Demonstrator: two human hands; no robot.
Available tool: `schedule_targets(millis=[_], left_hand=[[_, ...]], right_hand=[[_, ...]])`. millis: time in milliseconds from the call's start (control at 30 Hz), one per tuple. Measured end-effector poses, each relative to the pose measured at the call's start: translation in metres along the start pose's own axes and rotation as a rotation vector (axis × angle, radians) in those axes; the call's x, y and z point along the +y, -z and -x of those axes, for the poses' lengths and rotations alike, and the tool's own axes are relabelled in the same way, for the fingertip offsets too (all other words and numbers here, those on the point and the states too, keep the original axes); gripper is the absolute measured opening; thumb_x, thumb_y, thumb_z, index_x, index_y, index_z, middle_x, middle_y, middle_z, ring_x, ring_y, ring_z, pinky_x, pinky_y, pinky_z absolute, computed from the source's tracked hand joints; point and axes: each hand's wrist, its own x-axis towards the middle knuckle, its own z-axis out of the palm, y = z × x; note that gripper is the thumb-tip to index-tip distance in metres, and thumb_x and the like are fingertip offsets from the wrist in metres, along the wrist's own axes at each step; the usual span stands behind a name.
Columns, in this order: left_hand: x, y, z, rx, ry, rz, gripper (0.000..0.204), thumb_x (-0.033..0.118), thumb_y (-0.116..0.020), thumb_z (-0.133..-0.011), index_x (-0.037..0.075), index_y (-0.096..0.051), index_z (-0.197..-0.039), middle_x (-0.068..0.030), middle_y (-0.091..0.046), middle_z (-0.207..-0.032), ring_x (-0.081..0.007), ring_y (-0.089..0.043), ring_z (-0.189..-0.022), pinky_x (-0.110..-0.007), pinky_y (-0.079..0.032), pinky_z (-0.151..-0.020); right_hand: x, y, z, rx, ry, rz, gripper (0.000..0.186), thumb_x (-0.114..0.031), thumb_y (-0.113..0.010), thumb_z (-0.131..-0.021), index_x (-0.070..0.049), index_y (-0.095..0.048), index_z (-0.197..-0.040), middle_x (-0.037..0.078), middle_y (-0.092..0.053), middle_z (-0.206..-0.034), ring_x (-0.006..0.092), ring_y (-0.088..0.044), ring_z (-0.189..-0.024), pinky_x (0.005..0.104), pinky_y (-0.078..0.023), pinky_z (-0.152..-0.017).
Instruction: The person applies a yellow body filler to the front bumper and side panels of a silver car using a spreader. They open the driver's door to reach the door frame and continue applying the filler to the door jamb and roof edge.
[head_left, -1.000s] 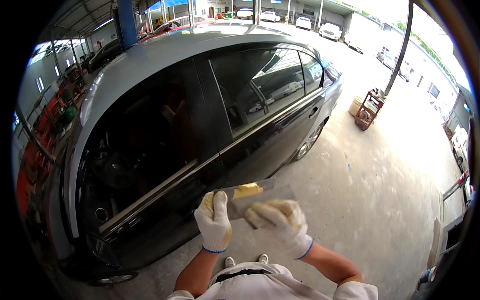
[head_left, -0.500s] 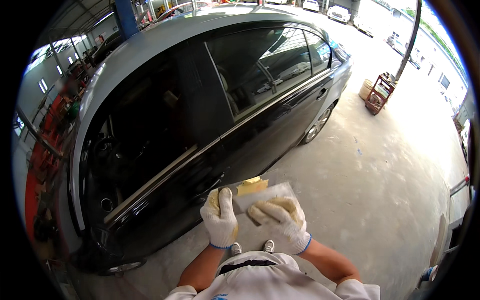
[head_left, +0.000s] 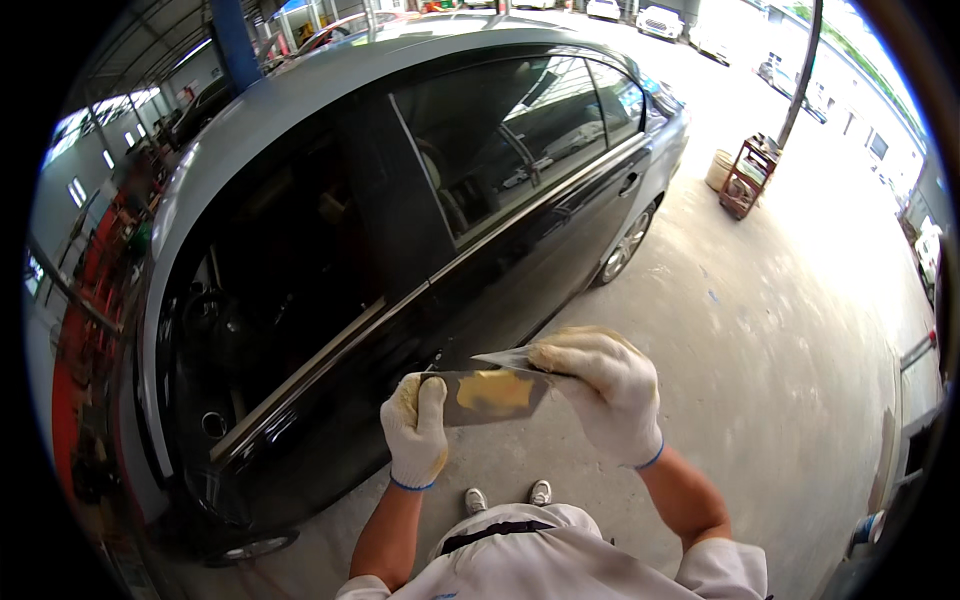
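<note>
My left hand (head_left: 417, 432), in a white knit glove stained yellow, is closed on one end of a flat grey putty knife (head_left: 455, 408). A patch of yellow putty (head_left: 496, 391) lies on its face. In my right hand (head_left: 608, 385), gloved likewise, I grip a second putty knife (head_left: 500, 357), pale and seen almost edge-on. Its blade points left just above the upper edge of the first one; I cannot tell if they touch. Both hands are in front of my body, beside a black car (head_left: 490, 285) with a silver roof.
The car's side, with a dark front opening and a shiny trim strip, stretches along my left. A reddish-brown tool cart (head_left: 748, 178) stands by a post (head_left: 802, 75) at the far right, with a pale bucket (head_left: 719, 169) next to it. Concrete floor (head_left: 740, 360) lies to my right.
My right hand has moved up and right, turning its putty knife from flat to edge-on. The left putty knife's face now shows, with putty across it. My view has shifted slightly.
</note>
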Motion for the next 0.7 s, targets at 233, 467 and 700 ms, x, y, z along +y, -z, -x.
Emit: schedule_targets(millis=[233, 467, 700], left_hand=[[0.013, -0.012, -0.001, 0.028, 0.014, 0.010, 0.023, 0.011, -0.052, -0.101, -0.001, -0.061, -0.084, 0.0042, -0.051, -0.068, -0.0034, -0.040, -0.063, -0.024, -0.033, -0.054], [0.008, -0.023, -0.006, 0.136, -0.017, -0.014, 0.023, 0.011, -0.052, -0.103, -0.002, -0.062, -0.086, 0.0035, -0.056, -0.072, -0.0036, -0.046, -0.069, -0.023, -0.040, -0.060], [0.007, -0.011, -0.014, 0.200, -0.068, -0.013, 0.023, 0.012, -0.054, -0.103, -0.002, -0.063, -0.087, 0.0034, -0.058, -0.074, -0.0029, -0.047, -0.069, -0.024, -0.041, -0.059]], right_hand=[[0.025, 0.012, 0.006, -0.385, -0.307, -0.324, 0.029, -0.001, -0.069, -0.084, -0.004, -0.072, -0.113, 0.010, -0.073, -0.111, 0.0236, -0.071, -0.096, 0.0349, -0.057, -0.084], [-0.006, -0.023, 0.029, -0.082, 0.162, 0.552, 0.034, -0.013, -0.073, -0.071, -0.015, -0.074, -0.105, 0.001, -0.070, -0.106, 0.0242, -0.065, -0.096, 0.0396, -0.053, -0.079], [-0.006, -0.043, 0.032, -0.052, 0.208, 0.329, 0.038, -0.011, -0.074, -0.070, -0.016, -0.074, -0.109, -0.002, -0.068, -0.109, 0.0204, -0.063, -0.097, 0.0366, -0.052, -0.080]])
